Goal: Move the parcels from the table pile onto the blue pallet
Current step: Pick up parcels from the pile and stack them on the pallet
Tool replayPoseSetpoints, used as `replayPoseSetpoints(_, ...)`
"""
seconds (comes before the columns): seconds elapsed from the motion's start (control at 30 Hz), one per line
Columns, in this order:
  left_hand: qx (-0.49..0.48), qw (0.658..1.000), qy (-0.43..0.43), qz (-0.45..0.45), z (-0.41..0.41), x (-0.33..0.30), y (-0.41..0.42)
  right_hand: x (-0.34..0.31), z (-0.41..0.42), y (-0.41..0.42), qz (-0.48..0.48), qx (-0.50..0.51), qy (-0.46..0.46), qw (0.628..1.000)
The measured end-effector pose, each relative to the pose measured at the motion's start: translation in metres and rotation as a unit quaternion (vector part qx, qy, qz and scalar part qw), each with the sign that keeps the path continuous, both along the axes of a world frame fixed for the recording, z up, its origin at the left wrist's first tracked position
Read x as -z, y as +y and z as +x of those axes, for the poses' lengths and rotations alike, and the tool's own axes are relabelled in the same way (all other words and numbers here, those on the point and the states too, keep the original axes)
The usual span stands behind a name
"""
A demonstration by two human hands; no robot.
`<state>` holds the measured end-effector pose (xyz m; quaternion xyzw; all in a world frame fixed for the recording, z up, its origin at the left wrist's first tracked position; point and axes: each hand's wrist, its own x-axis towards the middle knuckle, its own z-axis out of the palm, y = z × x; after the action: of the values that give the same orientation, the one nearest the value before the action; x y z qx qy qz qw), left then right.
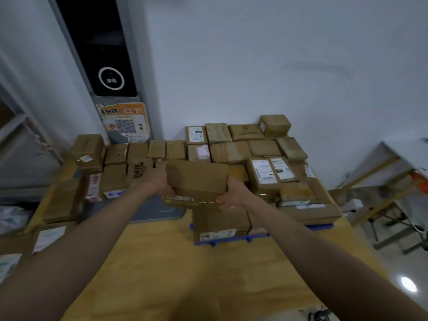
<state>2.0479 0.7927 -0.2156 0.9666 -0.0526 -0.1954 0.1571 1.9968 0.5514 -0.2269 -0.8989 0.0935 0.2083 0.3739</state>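
Seen from above, a left hand (pixel 159 181) and right hand (pixel 234 193) grip opposite ends of a brown parcel (pixel 196 179), carried level above the tabletop (pixel 162 262) between the table pile (pixel 120 163) and the stacked blue pallet (pixel 231 240)

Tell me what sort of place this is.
Probably a parcel pickup or sorting station. Dozens of taped cardboard parcels with shipping labels cover a wooden table and a blue pallet, and a QR-code poster hangs below a scanner-like terminal.
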Motion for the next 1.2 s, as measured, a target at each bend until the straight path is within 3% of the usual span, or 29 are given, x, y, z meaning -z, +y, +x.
replayPoseSetpoints(0.3, -0.034, 0.999, 0.008, -0.023, -0.008, 0.005, -0.092, 0.010, -0.004, -0.098, -0.006, -0.025, -0.023, 0.999)
replayPoseSetpoints(0.6, -0.055, 0.998, -0.002, -0.016, 0.005, -0.008, -0.133, 0.006, 0.013, -0.138, 0.030, -0.025, -0.035, 0.999)
replayPoseSetpoints(0.87, -0.010, 0.995, -0.039, -0.095, 0.057, -0.022, -0.153, -0.017, 0.063, -0.158, 0.016, -0.008, -0.047, 0.999)
replayPoseSetpoints(1.2, -0.041, 0.995, -0.030, -0.081, 0.140, -0.014, -0.194, -0.024, 0.141, -0.198, -0.030, 0.014, -0.083, 0.996)
